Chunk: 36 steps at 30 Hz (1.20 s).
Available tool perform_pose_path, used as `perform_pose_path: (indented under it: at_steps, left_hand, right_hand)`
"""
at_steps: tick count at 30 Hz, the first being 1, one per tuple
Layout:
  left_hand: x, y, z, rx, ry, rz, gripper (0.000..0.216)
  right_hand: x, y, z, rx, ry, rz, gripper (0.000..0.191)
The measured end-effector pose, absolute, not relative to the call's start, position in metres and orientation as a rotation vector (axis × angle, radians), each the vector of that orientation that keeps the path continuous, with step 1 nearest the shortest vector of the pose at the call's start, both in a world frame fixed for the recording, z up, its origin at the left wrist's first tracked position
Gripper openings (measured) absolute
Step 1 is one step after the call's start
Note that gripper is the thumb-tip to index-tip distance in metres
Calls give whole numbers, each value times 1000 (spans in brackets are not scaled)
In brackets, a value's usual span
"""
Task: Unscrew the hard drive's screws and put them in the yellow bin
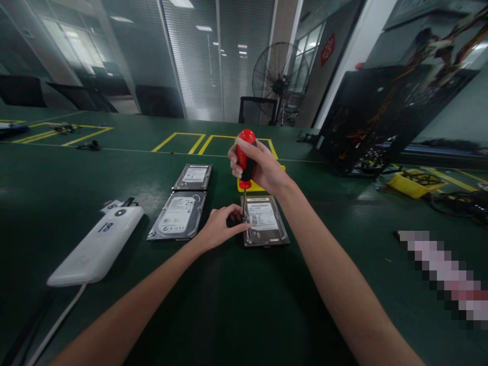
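Observation:
My right hand [263, 168] is wrapped round the red-and-black handle of a screwdriver [245, 158], held upright with its tip on the left edge of a hard drive [265, 221] lying flat on the green table. My left hand [221, 226] rests at that drive's left edge, fingers pinched together around the screwdriver's shaft near the tip. Two more hard drives lie to the left: one near [177, 215], one farther back [193, 177].
A white power bank marked 18 [99, 243] with a cable lies at the left. A yellow tray [251, 186] sits behind the drive. An open black computer case [381, 117] and a yellow tray [414, 183] with cables stand at the right. A fan [280, 81] stands behind the table.

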<state>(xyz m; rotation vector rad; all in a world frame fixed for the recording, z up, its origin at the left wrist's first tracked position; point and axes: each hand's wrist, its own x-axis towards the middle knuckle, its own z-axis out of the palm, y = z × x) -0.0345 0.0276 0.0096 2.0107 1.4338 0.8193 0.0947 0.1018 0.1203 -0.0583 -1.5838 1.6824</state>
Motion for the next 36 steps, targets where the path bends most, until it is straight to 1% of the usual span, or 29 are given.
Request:
perform_pose_path:
  at_steps: [8,15,22,25,31,36]
  left_hand:
    - [-35,29,8,2023,1432,822,35]
    - [-35,28,10,2045,1429,811,35]
    - [-35,29,9,2067,1435,801,35]
    - [-36,29,9,2068,1449,792,35]
    - [-36,28,10,2068,1432,802,35]
    - [-36,28,11,2066,1433,794,37]
  right_hand:
    - [97,103,123,-60,-1622,1782,38]
    - [93,103,118,-61,-1587,1660,30]
    - [95,101,124,-180,-1559,1760,38]
    - [93,102,124,-188,-1553,1751,43]
    - [90,103,120,-146,-1553,1663,35]
    - [90,103,119,-141,-1544,1661,34]
